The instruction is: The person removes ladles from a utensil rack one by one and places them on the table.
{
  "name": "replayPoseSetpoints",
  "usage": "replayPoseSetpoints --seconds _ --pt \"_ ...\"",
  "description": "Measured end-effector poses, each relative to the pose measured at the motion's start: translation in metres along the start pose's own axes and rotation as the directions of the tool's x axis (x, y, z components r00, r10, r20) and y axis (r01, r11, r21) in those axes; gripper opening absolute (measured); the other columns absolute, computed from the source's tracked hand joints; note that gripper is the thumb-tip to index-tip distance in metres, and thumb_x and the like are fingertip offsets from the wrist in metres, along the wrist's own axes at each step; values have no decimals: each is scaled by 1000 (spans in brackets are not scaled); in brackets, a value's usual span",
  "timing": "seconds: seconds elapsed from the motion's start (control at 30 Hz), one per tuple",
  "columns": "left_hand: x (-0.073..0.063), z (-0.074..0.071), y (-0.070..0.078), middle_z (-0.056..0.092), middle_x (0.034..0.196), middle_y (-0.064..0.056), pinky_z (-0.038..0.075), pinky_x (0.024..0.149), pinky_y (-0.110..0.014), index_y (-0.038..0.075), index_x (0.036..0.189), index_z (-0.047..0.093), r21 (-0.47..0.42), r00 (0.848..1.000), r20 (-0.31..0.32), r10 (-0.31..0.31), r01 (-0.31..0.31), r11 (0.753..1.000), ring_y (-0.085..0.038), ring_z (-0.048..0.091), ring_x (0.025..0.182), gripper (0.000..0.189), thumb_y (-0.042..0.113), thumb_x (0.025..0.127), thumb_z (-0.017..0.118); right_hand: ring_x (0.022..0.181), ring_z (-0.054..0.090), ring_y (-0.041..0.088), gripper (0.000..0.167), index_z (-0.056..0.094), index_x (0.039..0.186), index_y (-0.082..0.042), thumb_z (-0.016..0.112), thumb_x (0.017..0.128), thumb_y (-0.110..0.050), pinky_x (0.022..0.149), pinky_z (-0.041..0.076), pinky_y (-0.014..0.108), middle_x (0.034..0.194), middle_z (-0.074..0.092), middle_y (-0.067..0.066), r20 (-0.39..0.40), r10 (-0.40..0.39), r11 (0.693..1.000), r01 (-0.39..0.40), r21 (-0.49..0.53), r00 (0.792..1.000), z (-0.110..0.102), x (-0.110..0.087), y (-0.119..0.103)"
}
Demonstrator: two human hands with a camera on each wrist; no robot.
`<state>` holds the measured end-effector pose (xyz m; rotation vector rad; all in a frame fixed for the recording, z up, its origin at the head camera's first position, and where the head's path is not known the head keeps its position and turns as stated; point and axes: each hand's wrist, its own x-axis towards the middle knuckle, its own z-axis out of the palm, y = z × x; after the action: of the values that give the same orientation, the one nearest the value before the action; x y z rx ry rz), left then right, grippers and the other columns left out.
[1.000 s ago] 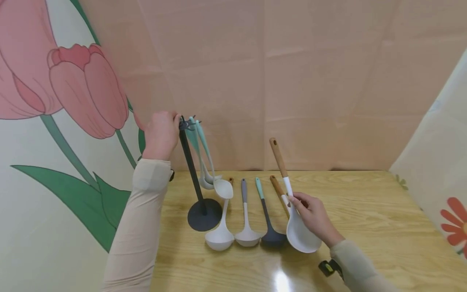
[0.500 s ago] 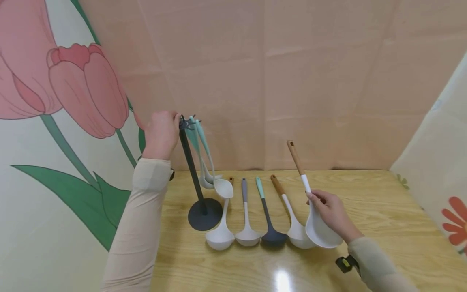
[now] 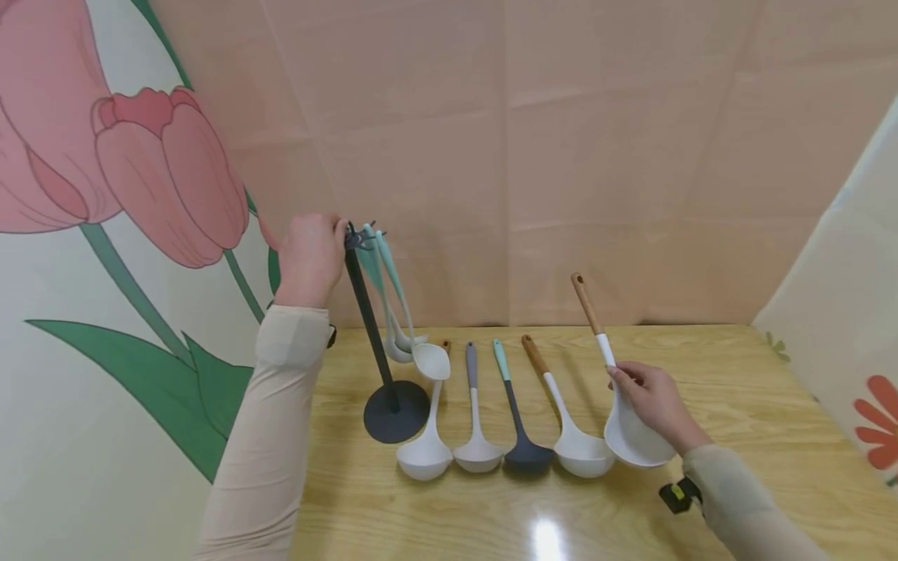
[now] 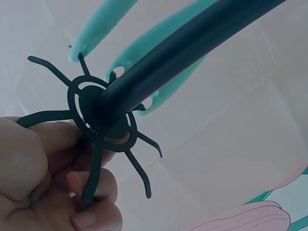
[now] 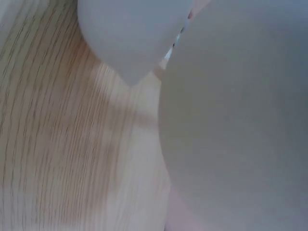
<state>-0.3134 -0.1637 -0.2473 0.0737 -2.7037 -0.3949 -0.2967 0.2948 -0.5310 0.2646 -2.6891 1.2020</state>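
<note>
In the head view my right hand [image 3: 655, 401] pinches a white ladle [image 3: 634, 440] by its neck, its wooden handle tilted up and to the left. That ladle's pale bowl [image 5: 236, 115] fills much of the right wrist view and hides the fingers there. Just left of it lies another white ladle [image 3: 582, 453] with a wooden handle. My left hand [image 3: 309, 261] grips the top of a black utensil stand [image 3: 372, 335]; in the left wrist view its curled fingers [image 4: 103, 211] sit behind the ring of hooks. Turquoise-handled utensils [image 3: 393, 273] hang from the stand.
Left of the white pair, a dark ladle [image 3: 526, 456] with a turquoise handle, a grey-handled ladle [image 3: 477, 453] and a further white ladle [image 3: 424, 456] lie in a row on the wooden table [image 3: 744, 389]. A pinkish cloth wall [image 3: 631, 156] rises behind.
My right hand has moved right with the held ladle, past the other wooden-handled ladle, whose bowl has come into view and shifted slightly right. The left hand stays on the stand.
</note>
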Motion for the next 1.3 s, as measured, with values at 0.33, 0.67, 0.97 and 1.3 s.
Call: replayPoseSetpoints --seconds 0.33,0.67,0.97,1.3 --pt "0 0 0 66 95 -14 46 72 -42 3 118 68 8 1000 -5 -5 5 1000 -29 57 82 37 28 108 42 86 65 23 45 64 123 8 49 106 -31 67 48 31 93 73 14 25 14 998 -13 -64 1000 -6 11 26" --pt "1 1 0 65 93 -13 46 73 -42 3 116 68 6 1000 -7 -13 13 1000 -29 57 82 38 29 108 41 84 63 21 48 64 122 9 49 106 -34 67 47 34 95 73 14 153 89 995 -79 -67 984 -3 19 44" --pt "0 0 -1 66 96 -14 47 73 -42 4 119 68 8 1000 -3 -19 19 1000 -29 57 83 37 28 108 42 75 59 15 41 68 113 8 54 104 -29 64 44 31 88 73 11 223 90 993 -72 -89 971 7 17 51" --pt "-1 -1 -1 66 92 -13 46 71 -42 3 114 69 11 1000 -20 2 -1 1000 -29 57 80 37 29 108 42 80 58 16 39 71 112 5 56 103 -30 68 44 32 91 73 8 286 108 990 -78 -115 952 20 14 61"
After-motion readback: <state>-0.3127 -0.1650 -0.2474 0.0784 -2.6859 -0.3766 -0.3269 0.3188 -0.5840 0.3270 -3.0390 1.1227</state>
